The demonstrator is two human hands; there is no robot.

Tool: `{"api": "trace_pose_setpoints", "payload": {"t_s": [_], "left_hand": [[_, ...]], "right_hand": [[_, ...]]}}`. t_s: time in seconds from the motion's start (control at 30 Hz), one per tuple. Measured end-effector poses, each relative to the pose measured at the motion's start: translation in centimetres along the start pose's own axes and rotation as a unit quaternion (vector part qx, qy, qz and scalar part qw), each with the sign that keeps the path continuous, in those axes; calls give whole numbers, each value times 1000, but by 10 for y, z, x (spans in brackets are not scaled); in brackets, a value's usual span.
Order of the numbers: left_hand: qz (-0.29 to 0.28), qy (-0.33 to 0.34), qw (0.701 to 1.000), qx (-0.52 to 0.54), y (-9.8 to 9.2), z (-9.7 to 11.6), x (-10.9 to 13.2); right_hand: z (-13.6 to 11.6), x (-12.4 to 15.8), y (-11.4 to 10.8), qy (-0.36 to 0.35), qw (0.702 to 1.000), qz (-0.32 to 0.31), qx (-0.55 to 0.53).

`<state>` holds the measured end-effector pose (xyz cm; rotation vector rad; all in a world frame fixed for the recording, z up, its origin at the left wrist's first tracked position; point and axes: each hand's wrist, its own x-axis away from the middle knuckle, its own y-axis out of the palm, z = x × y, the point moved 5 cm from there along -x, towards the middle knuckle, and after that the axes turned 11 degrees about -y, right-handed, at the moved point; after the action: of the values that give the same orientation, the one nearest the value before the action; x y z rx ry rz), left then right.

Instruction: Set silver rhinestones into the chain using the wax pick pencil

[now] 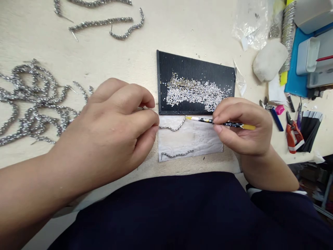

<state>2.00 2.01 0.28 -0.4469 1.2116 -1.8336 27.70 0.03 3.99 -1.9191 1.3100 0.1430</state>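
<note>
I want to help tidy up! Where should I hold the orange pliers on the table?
Hold the orange pliers by their two handles, and reach in from the side nearest the person, where the handles point. The dark tip points the other way, so your fingers stay away from it.

**Visibility limits at the work area**

The left hand [109, 128] hides whatever its fingertips pinch, and one end of the beaded strand [171, 128] passes out of sight behind those fingers. The right hand [241, 125] covers the middle of the pick [200, 119] and part of the lower right edge of the ridged black tray [195, 66]. Single beads [192, 92] on the tray are too small to tell apart. The left edge of the picture cuts off the pile of strands [31, 100], the top edge cuts off the upper strands [100, 3], and the contents of the plastic bag [251, 24] are too blurred to identify.
</note>
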Motion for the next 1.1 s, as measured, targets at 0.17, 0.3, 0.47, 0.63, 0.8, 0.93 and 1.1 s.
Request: {"api": "trace_pose_setpoints", "payload": {"t_s": [0.17,0.3,0.47,0.63,0.8,0.93,1.1], "left_hand": [[-20,15,1000,3,1,3,-1],[-19,12,1000,0,2,2,-2],[-32,-16,999,-4,2,0,-1],[-34,-7,999,-12,-1,0,-1],[-33,-7,999,-9,0,-1,0],[-27,-19,999,-10,2,-2,1],[-28,-10,1000,-9,1,1,1]], "right_hand": [[0,3,-3,4,999,35,13],[0,2,-4,2,1000,13,12],[0,-1,-3,-10,999,-35,2],[-1,1,-3,-6,999,-41,16],[0,1,-3,-5,999,-37,2],[0,1,-3,-13,999,-37,-3],[-1,0,-3,-10,999,-44,2]]}}
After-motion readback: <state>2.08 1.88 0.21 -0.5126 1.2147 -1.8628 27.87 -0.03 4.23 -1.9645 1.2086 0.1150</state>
